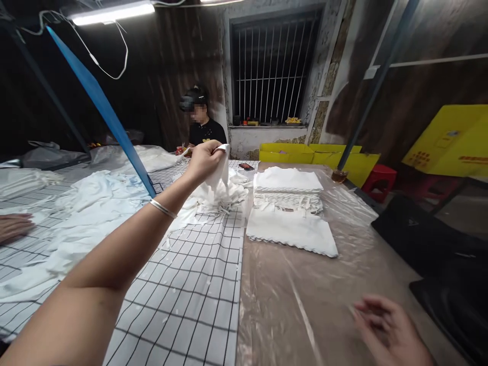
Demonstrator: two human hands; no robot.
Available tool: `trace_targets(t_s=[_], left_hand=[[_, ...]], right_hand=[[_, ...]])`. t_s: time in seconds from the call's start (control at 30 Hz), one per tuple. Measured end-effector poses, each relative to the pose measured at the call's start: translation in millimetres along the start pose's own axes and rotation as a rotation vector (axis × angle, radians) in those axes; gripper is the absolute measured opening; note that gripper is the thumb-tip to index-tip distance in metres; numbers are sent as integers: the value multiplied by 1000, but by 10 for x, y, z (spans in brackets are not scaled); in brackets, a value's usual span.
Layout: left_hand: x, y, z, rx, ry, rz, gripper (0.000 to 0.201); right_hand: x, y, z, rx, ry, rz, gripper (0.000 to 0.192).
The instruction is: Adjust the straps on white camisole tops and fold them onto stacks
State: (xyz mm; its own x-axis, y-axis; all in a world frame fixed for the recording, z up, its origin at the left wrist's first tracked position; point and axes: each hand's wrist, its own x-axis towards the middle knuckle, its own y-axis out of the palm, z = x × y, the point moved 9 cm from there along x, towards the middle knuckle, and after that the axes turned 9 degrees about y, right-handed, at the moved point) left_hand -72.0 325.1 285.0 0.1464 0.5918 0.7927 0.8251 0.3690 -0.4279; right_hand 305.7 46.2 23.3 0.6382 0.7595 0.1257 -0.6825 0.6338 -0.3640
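My left hand (208,161) reaches forward over the table, its fingers pinched on the tip of a thin white cloth piece (218,179). Below the raised cloth lies a crumpled heap of white fabric (229,195). Low on the right, my right hand (392,328) hovers above the brown, plastic-covered tabletop (290,310). Its fingers are loosely curled and apart, slightly blurred, with nothing visible in them. Between my hands, farther back, are a stack of folded white cloth (287,185) and, in front of it, a flat white pile with a scalloped edge (292,231).
Another person's hand (15,227) rests by loose white fabric (95,213) at left. A person (206,127) sits across the table. A blue post (102,112) rises from the table. Black bags (430,244) lie at right, with yellow boxes (285,152) and a red stool (383,183) beyond.
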Motion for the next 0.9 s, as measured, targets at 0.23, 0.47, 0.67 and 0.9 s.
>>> trace_targets(t_s=[0.23, 0.47, 0.67, 0.9], left_hand=[[-862, 445, -1545, -186, 139, 473, 20], [-1266, 206, -1927, -156, 148, 501, 19], [-1490, 446, -1585, -381, -18, 732, 24], [-1955, 454, -1526, 262, 328, 302, 18]], right_hand=[[-264, 639, 1527, 209, -265, 295, 63], [-239, 341, 1649, 216, -177, 530, 34], [-155, 69, 1462, 193, 62, 729, 42], [-97, -283, 1223, -309, -312, 93, 17]])
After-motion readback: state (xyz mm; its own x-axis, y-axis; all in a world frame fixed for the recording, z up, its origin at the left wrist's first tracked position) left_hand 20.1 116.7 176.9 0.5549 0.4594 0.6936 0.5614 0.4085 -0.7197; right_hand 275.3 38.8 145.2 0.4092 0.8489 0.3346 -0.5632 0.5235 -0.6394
